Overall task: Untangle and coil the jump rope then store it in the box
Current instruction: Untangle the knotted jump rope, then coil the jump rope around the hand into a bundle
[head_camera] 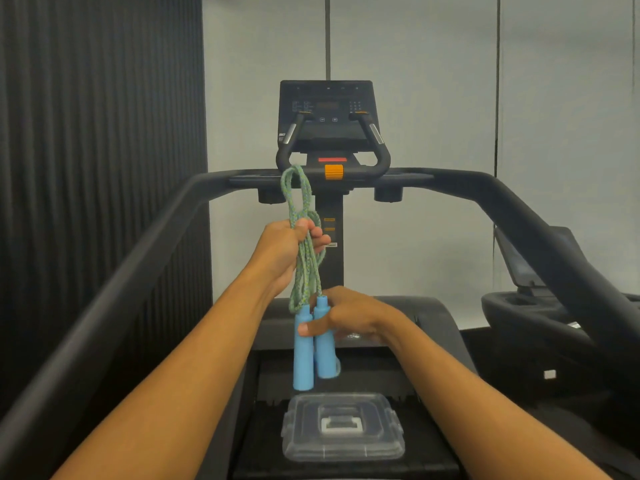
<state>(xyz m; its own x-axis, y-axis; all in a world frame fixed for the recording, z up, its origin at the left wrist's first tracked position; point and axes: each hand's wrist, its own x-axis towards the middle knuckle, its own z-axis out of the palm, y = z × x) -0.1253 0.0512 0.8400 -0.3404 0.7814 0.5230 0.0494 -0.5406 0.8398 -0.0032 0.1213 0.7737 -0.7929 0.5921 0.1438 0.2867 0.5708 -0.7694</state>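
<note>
Rope [304,258] (green) bunched in left fingers [313,233]; right fingers [317,329] clasp both blue handles [313,344].

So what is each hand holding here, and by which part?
Both hold the jump rope. The left hand grips the bundled green cord partway up its loops; the right hand pinches the two blue handles together near their tops.

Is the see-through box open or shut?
Shut. The clear box on the treadmill belt has its lid on flat, with the white handle lying down on top.
</note>
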